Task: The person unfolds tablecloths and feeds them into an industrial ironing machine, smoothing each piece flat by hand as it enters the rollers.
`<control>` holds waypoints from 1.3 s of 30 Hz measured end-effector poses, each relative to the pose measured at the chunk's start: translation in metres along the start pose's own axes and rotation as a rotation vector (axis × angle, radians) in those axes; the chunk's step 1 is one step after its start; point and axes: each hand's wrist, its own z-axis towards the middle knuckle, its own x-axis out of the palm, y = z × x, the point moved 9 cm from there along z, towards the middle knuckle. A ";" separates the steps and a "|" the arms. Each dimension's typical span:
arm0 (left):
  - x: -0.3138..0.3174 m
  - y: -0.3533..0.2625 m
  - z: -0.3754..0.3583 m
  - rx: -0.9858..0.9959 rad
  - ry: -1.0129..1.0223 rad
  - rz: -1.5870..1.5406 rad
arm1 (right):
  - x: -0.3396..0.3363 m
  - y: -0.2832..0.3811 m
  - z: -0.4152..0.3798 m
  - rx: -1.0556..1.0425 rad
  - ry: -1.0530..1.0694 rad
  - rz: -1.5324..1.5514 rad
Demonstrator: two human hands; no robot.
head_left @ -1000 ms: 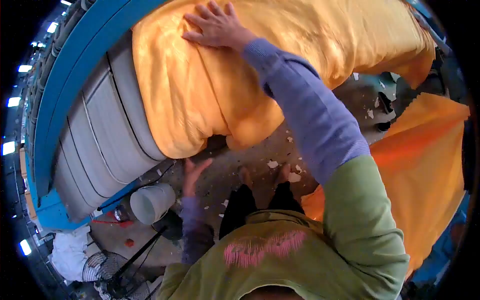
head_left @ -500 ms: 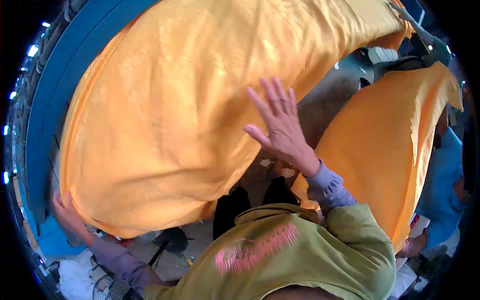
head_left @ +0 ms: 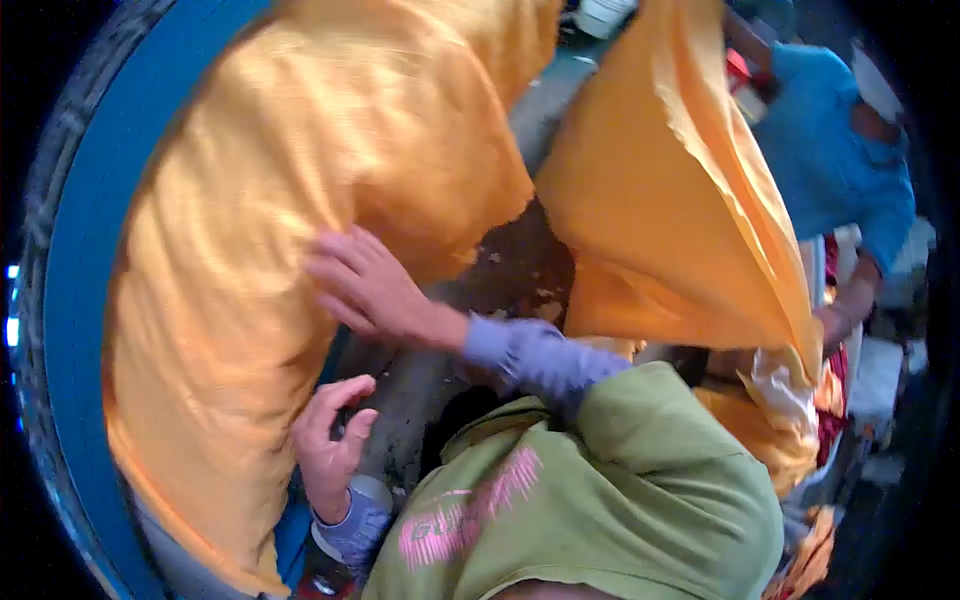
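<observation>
A large orange cloth (head_left: 240, 240) lies spread over a blue table and drapes off its near side. My right hand (head_left: 375, 290) reaches across to the cloth's near side, its fingers outstretched over the fabric and slightly blurred. Below it is my left hand (head_left: 332, 440), beside the hanging edge of the cloth. Its fingers are loosely curved, with a gap between thumb and forefinger and nothing between them.
The blue table (head_left: 70, 330) curves along the left. At right, a person in a blue shirt (head_left: 830, 150) is beside a second orange cloth (head_left: 670, 210) that hangs stretched out. Orange and dark red fabrics (head_left: 830, 400) are heaped below that person's arm. Scraps lie on the grey floor (head_left: 515, 260).
My left hand has left the cloth's far-left edge and come in towards my body. My right hand has moved left and down onto the cloth. The view has turned right.
</observation>
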 end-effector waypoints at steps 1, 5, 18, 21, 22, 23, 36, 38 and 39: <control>0.023 -0.002 0.003 0.002 0.095 0.048 | -0.019 -0.010 -0.050 0.097 0.069 -0.031; 0.081 0.002 0.007 -0.024 0.334 0.020 | -0.094 -0.082 -0.317 1.042 0.405 0.054; 0.285 -0.129 0.012 0.416 0.824 -0.137 | -0.358 -0.029 -0.258 0.974 -0.752 0.013; 0.287 -0.165 0.025 0.659 0.490 0.101 | -0.290 -0.031 -0.197 0.658 -0.094 -0.895; 0.284 -0.173 0.030 0.670 0.431 0.202 | -0.258 -0.025 -0.186 0.408 0.085 -1.202; 0.282 -0.184 0.033 0.678 0.369 0.299 | -0.251 -0.027 -0.181 0.406 0.049 -1.006; 0.175 0.034 0.035 -0.331 -0.621 -0.701 | -0.168 -0.051 -0.155 0.361 -0.062 0.487; 0.158 0.059 0.015 -0.297 -0.670 -0.840 | -0.158 -0.050 -0.154 0.408 0.114 0.617; 0.152 0.062 0.007 -0.265 -0.701 -0.872 | -0.158 -0.052 -0.156 0.519 0.235 0.681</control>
